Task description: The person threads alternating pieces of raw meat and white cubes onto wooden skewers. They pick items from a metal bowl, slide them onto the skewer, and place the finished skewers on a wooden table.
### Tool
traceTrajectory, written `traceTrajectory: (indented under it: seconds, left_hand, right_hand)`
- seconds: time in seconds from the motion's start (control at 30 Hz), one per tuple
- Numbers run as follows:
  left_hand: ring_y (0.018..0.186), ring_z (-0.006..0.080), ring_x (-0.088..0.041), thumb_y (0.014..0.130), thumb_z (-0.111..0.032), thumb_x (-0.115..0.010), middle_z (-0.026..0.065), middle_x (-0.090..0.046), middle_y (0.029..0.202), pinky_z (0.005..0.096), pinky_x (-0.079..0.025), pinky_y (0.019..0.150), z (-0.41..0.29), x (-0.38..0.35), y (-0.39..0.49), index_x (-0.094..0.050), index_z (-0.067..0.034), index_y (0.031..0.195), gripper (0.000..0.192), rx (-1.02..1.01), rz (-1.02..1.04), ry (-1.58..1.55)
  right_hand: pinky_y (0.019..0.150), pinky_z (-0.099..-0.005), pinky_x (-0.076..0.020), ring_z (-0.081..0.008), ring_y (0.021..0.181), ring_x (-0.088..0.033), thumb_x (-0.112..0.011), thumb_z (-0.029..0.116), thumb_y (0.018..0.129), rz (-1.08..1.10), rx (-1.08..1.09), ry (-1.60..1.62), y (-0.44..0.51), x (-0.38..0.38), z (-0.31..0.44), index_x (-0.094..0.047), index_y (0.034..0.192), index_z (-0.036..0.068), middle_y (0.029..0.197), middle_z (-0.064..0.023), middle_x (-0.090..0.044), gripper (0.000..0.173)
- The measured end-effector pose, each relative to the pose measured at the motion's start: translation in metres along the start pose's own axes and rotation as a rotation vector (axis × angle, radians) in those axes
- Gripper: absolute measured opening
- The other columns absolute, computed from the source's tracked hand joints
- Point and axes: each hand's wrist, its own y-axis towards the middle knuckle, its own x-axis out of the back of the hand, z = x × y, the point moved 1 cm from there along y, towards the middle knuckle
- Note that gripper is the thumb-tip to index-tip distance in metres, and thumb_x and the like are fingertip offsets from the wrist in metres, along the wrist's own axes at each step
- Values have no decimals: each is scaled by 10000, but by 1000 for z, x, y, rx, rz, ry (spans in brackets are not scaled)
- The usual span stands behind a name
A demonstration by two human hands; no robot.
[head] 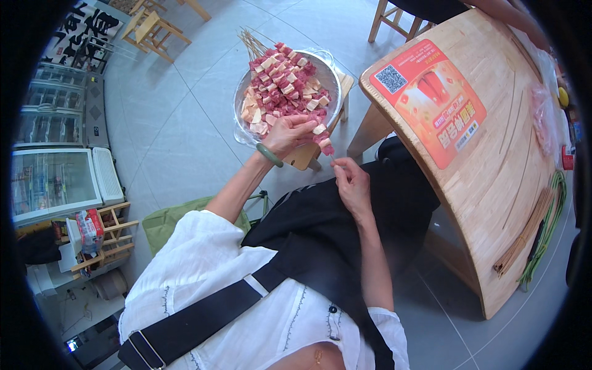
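Note:
My left hand [291, 132], with a green bangle at its wrist, pinches the upper part of a meat skewer [325, 142] strung with red and pale pieces. My right hand [354, 182] grips the thin stick of that skewer just below the lowest piece. Beyond my left hand stands a large round bowl [341, 84] lined with clear plastic. Loose pink meat and pale slices [252, 104] lie in it, and a pile of finished skewers [282, 74] rests on top, bare stick ends pointing to the far left.
The bowl sits on a wooden stool [303, 156]. To my right, a wooden table [502, 138] carries a red printed sheet [430, 101], a bundle of sticks [525, 231] and green long beans [543, 240]. Another person's arm [513, 18] reaches over its far edge. Glass-topped freezers [58, 182] stand left.

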Motion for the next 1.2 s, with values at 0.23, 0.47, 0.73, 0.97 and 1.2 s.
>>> traceTrajectory:
  seconds: [0.23,0.47,0.73,0.97,1.2]
  left_hand:
    - [913,176,-684,934,-166,-622,73,-690,1012,257,-545,782,9,6,-8,-549,-27,1253,355,-20,75,162]
    - [748,282,-678,794,-171,-689,140,-698,913,344,-534,678,-22,100,2,-727,-62,873,139,-451,-630,1596]
    - [724,343,-653,720,-259,-714,172,-670,756,436,-526,660,-32,137,7,-724,-58,730,202,-232,-609,1739]
    - [676,308,-659,743,-306,-735,167,-666,735,396,-522,638,-31,125,5,-707,-30,739,278,-241,-556,1640]
    - [762,312,-662,769,-336,-737,159,-674,778,408,-517,681,-56,141,-1,-720,-40,867,313,-90,-602,1505]
  right_hand:
    - [492,-240,-336,-52,509,-423,-566,150,942,-84,-90,195,3,4,-4,-631,981,47,556,20,-476,128]
    - [485,-219,-318,-33,518,-410,-549,165,962,-86,-178,255,3,6,-2,-622,1002,33,575,35,-472,156]
    - [479,-214,-307,-28,515,-398,-554,153,958,-78,-142,247,2,6,0,-621,1003,21,584,38,-478,154]
    - [488,-215,-326,-31,523,-423,-556,152,955,-96,-164,234,2,5,-1,-624,992,19,589,28,-508,153]
    - [513,-225,-363,-52,529,-464,-557,155,950,-80,-123,173,2,7,-3,-626,993,20,590,9,-531,158]
